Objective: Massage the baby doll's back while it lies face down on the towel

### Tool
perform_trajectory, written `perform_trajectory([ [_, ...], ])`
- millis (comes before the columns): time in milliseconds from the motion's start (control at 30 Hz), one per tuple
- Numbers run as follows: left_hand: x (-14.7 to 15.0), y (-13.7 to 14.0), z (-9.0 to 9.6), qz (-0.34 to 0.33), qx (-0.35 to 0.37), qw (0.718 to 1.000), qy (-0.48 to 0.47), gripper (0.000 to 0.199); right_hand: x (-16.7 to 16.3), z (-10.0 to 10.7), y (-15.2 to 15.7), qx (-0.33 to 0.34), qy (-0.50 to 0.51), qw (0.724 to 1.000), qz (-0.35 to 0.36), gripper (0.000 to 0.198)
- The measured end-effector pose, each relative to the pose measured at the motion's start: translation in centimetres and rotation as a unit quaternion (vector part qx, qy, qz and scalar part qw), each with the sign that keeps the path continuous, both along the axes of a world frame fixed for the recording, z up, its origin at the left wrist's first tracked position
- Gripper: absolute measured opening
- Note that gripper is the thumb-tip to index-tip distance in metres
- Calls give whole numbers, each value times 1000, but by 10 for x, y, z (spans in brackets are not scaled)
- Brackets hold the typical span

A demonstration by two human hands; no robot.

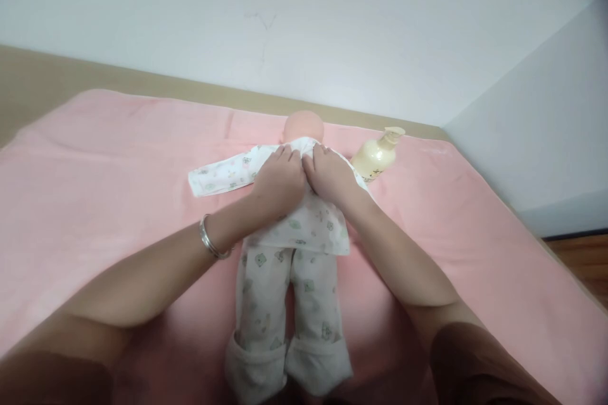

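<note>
A baby doll (304,125) lies stretched out in front of me, its bald head pointing away. It wears a white baby top (304,228) with small printed figures and matching baby trousers (263,304), their leg ends folded up into thick cuffs. My left hand (281,182) is closed on the top just below the neck, with a silver bangle on that wrist. Right beside it, my right hand (330,177) pinches the same cloth, thumb and fingers together. The left sleeve of the top lies flat and spread out; the other sleeve is mostly hidden behind my right arm.
Under the doll spreads a pink blanket (118,202) over a wood-coloured surface (42,76). A pale yellow pump bottle (377,157) leans to the right of the doll's shoulder. White walls (356,31) rise behind and on the right.
</note>
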State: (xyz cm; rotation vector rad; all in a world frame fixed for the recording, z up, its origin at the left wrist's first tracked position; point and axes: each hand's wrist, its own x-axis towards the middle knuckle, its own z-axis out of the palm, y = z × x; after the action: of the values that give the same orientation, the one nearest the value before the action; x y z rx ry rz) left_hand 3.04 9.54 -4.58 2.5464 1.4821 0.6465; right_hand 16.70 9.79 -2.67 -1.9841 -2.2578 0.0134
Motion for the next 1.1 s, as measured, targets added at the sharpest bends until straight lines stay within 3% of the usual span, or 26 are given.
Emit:
perform_trajectory([
  [200,-13,31,0,55,-101,990,-78,27,-17,1,-33,46,-80,996,17,47],
  [300,-13,33,-8,59,-76,992,-76,31,-14,0,-26,45,-55,997,30,46],
  [467,-2,7,-9,4,28,999,-18,37,2,2,6,-21,42,999,9,53],
  [567,-2,6,-3,5,-4,999,-33,31,3,1,7,-25,40,999,15,53],
  [667,-8,20,-2,49,-62,995,-60,28,-6,-2,-8,12,-8,1000,24,50],
  [800,-12,31,-10,79,-40,994,-69,32,-12,5,-28,48,-47,996,57,48],
  [867,-11,31,-14,78,-36,993,-81,34,-9,14,-31,50,-5,997,60,45],
  [967,-10,31,-17,74,-42,990,-115,36,-2,18,-26,127,79,988,47,50],
  [1033,-10,31,-20,71,-40,986,-143,36,-2,11,-18,168,117,977,51,56],
  [1100,-11,31,-22,77,-35,981,-175,36,-5,-1,-11,141,138,979,60,57],
])
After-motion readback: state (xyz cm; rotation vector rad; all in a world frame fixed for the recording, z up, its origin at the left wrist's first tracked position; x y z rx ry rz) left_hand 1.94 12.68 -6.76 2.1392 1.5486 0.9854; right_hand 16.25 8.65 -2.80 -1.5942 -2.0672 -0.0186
